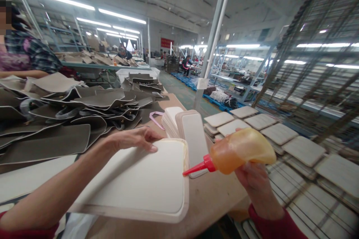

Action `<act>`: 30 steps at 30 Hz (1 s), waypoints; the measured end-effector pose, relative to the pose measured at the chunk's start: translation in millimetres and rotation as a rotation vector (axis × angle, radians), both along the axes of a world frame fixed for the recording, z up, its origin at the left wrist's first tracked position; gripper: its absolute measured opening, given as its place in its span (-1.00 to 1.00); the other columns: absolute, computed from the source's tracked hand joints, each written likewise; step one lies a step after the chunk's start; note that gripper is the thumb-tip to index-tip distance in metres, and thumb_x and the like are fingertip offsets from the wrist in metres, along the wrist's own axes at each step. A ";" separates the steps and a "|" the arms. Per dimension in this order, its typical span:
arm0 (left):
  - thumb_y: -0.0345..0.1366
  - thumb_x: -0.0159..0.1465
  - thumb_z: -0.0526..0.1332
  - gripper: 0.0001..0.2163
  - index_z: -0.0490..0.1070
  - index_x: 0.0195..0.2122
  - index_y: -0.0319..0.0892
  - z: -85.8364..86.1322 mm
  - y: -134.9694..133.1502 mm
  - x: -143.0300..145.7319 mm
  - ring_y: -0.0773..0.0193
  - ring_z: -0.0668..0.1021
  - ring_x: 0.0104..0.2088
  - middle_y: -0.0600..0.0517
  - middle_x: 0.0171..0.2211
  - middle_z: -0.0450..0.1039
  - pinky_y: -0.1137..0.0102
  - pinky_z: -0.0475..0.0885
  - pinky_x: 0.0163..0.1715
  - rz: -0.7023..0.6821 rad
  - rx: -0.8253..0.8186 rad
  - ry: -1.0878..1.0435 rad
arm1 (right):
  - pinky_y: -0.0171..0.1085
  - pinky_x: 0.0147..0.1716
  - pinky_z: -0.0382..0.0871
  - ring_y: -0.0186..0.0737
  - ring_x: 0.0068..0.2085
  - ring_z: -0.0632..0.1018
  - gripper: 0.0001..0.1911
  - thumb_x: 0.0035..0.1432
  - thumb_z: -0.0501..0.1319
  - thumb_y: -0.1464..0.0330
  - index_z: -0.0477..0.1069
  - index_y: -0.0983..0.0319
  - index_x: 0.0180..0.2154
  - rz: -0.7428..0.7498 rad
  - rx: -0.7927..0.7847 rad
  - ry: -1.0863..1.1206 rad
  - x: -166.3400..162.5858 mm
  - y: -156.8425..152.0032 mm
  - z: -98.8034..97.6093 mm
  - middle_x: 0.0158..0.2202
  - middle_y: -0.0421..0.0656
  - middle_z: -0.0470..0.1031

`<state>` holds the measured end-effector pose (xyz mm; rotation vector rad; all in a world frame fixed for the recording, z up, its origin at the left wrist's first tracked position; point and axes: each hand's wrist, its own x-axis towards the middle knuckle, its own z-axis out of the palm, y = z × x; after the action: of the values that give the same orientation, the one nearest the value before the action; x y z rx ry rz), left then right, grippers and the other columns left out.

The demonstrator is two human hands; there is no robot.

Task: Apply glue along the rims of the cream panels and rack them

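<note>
My left hand (137, 139) grips the far edge of a white rounded panel (140, 179), thumb on top and fingers underneath. The panel has a pale beige border around its white face. In my right hand (252, 171) is a soft squeeze bottle (241, 151) of amber liquid, tipped on its side. Its red nozzle (196, 168) points left, with the tip at the panel's right border. A wet-looking amber line (185, 153) runs along that border near the far right corner. Behind the panel stand stacked smaller beige-edged panels (193, 130).
Grey-brown sheet pieces (95, 104) are heaped at left, beside a person in a checked sleeve (42, 54). More pale panels (304, 149) lie on a wire rack (286, 190) at right. A metal post (211, 37) rises beyond the brown tabletop (215, 198).
</note>
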<state>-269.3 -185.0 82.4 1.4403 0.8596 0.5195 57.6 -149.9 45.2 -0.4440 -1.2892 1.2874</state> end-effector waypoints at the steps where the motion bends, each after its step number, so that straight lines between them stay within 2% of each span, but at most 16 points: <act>1: -0.21 0.14 0.35 -0.73 0.59 -0.17 -0.21 0.5 0.1 0.2 0.15 0.60 -0.30 -0.03 -0.29 0.62 0.40 0.46 -0.30 0.007 -0.001 0.002 | 0.09 -0.06 0.51 0.13 -0.12 0.63 -0.34 -0.25 0.49 0.09 0.47 0.05 -0.03 -0.003 -0.005 0.001 0.8 -0.4 -0.7 -0.14 -0.07 0.62; 9: -0.21 0.14 0.35 -0.72 0.58 -0.14 -0.20 -6.6 4.7 -7.5 0.19 0.59 -0.35 -0.03 -0.28 0.61 0.44 0.44 -0.36 0.045 -0.009 0.017 | 0.02 -0.07 0.54 0.00 -0.23 0.66 -0.34 -0.25 0.52 0.20 0.45 -0.08 -0.02 0.009 -0.022 0.076 2.0 -6.3 -2.3 -0.20 -0.24 0.65; 12: -0.22 0.16 0.34 -0.72 0.57 -0.11 -0.19 -11.0 7.4 -11.7 0.20 0.59 -0.35 -0.03 -0.27 0.61 0.45 0.44 -0.37 0.039 0.004 0.014 | -0.08 -0.15 0.58 -0.06 -0.28 0.67 -0.35 -0.28 0.54 0.21 0.48 -0.08 -0.05 0.025 -0.021 0.102 -0.4 -9.3 2.2 -0.24 -0.28 0.65; 15: -0.24 0.16 0.33 -0.71 0.56 -0.10 -0.19 -14.7 9.7 -15.5 0.22 0.58 -0.37 -0.04 -0.25 0.61 0.46 0.44 -0.39 0.031 0.011 0.003 | -0.17 -0.24 0.61 -0.07 -0.25 0.67 -0.39 -0.29 0.55 0.21 0.52 -0.04 -0.09 0.046 -0.007 0.098 -1.6 -11.0 5.3 -0.24 -0.29 0.65; 22: -0.22 0.14 0.34 -0.73 0.56 -0.17 -0.24 -20.3 13.5 -20.3 0.24 0.57 -0.39 -0.04 -0.29 0.60 0.46 0.44 -0.38 0.043 0.006 -0.017 | -0.14 -0.26 0.60 -0.05 -0.23 0.65 -0.40 -0.29 0.54 0.18 0.51 -0.04 -0.10 0.035 -0.024 0.103 -0.3 -10.7 1.8 -0.23 -0.25 0.65; 26: -0.21 0.12 0.35 -0.73 0.56 -0.18 -0.22 -18.7 12.1 -19.2 0.21 0.58 -0.40 -0.03 -0.28 0.61 0.43 0.44 -0.38 0.081 -0.024 -0.008 | -0.09 -0.24 0.60 -0.02 -0.22 0.65 -0.36 -0.32 0.55 0.16 0.51 -0.03 -0.09 -0.021 -0.028 0.094 1.0 -10.1 -1.6 -0.25 -0.24 0.65; 30: -0.21 0.13 0.34 -0.72 0.57 -0.15 -0.19 -17.2 10.3 -19.1 0.18 0.58 -0.41 -0.03 -0.29 0.62 0.40 0.43 -0.39 0.128 -0.035 0.009 | 0.04 -0.10 0.55 0.01 -0.20 0.64 -0.33 -0.34 0.55 0.13 0.50 -0.05 -0.08 -0.081 -0.013 0.080 2.1 -9.6 -4.3 -0.23 -0.24 0.64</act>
<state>-288.4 -174.7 65.2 1.3626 0.9679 0.5915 59.7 -159.5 40.9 -0.4454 -1.1847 1.2341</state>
